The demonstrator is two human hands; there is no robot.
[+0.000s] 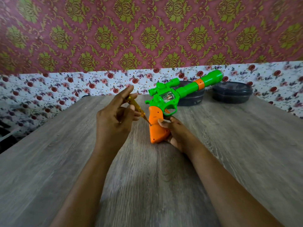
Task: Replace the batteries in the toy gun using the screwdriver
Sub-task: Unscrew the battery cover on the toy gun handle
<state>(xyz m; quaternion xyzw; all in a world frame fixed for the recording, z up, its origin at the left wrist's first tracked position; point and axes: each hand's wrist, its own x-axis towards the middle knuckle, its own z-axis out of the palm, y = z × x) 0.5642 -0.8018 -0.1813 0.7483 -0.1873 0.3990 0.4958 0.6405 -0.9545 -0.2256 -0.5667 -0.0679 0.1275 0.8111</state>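
Left grip (114, 119) pinches the yellow screwdriver (136, 106), tip against the toy gun (185, 90) handle; right grip (175, 133) clasps it from four o'clock.

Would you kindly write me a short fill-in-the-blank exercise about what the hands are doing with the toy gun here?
1. The left hand holds a yellow ____.
2. Its tip touches the ____ grip of the toy gun.
3. The right hand holds that same grip, while ____ dark round containers stand on the table behind the gun.
Missing words: screwdriver; orange; two.
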